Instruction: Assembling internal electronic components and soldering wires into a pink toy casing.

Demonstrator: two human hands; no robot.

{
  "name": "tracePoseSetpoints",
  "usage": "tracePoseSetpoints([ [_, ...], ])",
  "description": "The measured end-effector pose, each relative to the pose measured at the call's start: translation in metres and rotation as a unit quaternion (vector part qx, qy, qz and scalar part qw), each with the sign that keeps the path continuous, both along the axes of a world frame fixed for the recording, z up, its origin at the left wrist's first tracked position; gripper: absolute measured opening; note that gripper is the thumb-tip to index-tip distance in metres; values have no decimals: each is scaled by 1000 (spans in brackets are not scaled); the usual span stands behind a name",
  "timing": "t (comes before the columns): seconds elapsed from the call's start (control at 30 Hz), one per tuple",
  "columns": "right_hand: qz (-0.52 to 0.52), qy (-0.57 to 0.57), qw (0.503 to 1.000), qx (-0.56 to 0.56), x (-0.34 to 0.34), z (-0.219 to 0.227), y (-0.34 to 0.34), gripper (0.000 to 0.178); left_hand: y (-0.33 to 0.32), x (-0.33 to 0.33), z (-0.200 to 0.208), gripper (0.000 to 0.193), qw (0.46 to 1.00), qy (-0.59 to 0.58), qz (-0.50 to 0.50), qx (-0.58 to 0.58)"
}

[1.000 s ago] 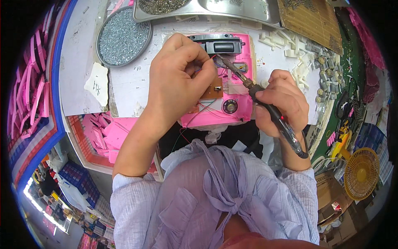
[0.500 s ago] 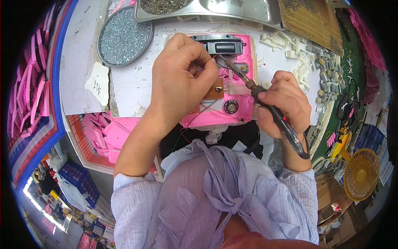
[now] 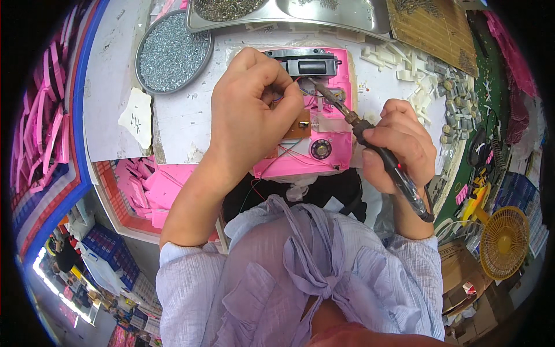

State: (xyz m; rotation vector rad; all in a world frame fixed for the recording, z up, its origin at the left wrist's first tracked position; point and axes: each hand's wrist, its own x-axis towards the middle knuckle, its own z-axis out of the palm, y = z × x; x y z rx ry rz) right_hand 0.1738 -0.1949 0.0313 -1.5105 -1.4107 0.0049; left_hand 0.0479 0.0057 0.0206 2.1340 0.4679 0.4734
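A pink plastic housing [image 3: 300, 168] lies on the table in front of me with its inside showing. My left hand [image 3: 248, 110] is over its left side, thumb and forefinger pinched on a thin red wire [image 3: 299, 78]. In my right hand [image 3: 404, 147] is a soldering iron [image 3: 340, 105], gripped by its black handle. Its tip points up and left, close to the wire and just below a black part [image 3: 306, 67] at the housing's far end. Exact tip contact cannot be made out. A brown circuit board [image 3: 300, 125] and a round speaker [image 3: 321, 148] sit inside.
A round tray of screws [image 3: 175, 52] stands at the far left, with a metal tray [image 3: 277, 23] behind. White plastic pieces [image 3: 393, 55] and small metal motors [image 3: 457, 104] lie to the right. A red crate [image 3: 118, 205] holds pink parts. A yellow fan [image 3: 504, 243] is at lower right.
The right hand and soldering iron have shifted slightly right and down, the tip still close to the wire. My left hand keeps its pinch almost unmoved.
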Motion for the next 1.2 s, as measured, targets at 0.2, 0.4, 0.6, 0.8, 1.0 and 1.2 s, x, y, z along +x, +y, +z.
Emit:
tracePoseSetpoints([
  [0.2,7,3,1000,-17,2,-7,-4,26,0,-3,-13,9,999,-23,15,-47],
  [0.4,-2,4,1000,9,3,-12,5,34,-5,2,8,10,998,-23,13,-50],
  [0.6,3,-3,1000,13,5,-11,8,33,0,-1,-11,10,998,-62,1,6],
  [0.8,11,-3,1000,11,8,-11,8,31,-9,3,5,11,997,-53,22,-44],
  [1.0,6,28,999,-18,5,-7,4,25,-8,0,-15,12,997,-66,33,11],
  [1.2,0,86,995,-42,3,-8,-3,27,-9,2,-15,12,995,-94,29,32],
])
